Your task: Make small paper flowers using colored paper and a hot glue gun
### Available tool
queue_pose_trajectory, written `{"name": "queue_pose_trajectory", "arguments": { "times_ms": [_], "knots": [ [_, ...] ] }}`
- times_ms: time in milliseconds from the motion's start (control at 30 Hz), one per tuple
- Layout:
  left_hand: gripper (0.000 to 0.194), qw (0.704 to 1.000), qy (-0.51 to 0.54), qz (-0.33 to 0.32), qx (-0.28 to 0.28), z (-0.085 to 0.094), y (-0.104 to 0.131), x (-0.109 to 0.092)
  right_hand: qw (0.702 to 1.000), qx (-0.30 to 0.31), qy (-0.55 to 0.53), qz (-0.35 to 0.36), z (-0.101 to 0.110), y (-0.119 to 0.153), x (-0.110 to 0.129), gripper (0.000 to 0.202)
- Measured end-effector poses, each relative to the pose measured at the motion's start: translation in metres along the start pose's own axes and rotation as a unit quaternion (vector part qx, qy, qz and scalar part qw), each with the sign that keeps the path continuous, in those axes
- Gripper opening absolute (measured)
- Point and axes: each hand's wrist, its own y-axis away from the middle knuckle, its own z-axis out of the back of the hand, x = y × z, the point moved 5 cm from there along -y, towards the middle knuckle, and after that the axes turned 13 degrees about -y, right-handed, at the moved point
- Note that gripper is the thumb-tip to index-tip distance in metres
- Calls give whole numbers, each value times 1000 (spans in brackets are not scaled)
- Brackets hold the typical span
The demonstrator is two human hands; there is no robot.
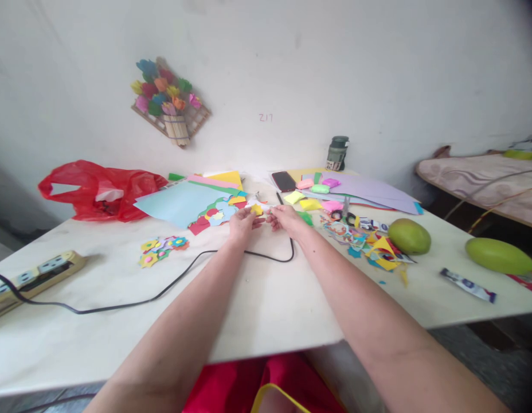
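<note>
Both arms reach forward over the white table, hands close together near its middle. My left hand has its fingers closed on a small yellow paper flower. Just to its right, my right hand is pinched near a small white item, too small to name; what its fingertips hold cannot be made out. Left of the hands are colored paper cut-outs in red, blue and green. Finished-looking layered paper flowers are grouped farther left. A black cord loops beneath both forearms.
A power strip and red plastic bag are at left. Colored sheets, a phone and a bottle stand at the back. Right are scissors, paper scraps, green mangoes and a tube.
</note>
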Motion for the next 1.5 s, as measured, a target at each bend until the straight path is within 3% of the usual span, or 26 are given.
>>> {"name": "queue_pose_trajectory", "arguments": {
  "times_ms": [233,433,733,1033,1500],
  "knots": [
    [12,1000,-5,1,14,-1,1,0,999,24,32,37,1,-3,-1,15],
    [13,1000,1,-4,10,0,1,0,998,-22,48,45,5,-2,3,10],
    [15,1000,0,-7,4,0,1,-1,995,-30,62,76,6,-3,5,14],
    [11,1000,-2,-15,-7,1,1,-2,997,-45,42,52,8,-5,5,10],
    [10,1000,-5,-12,-12,2,-2,1,991,-46,111,60,5,-6,5,15]
  ]
}}
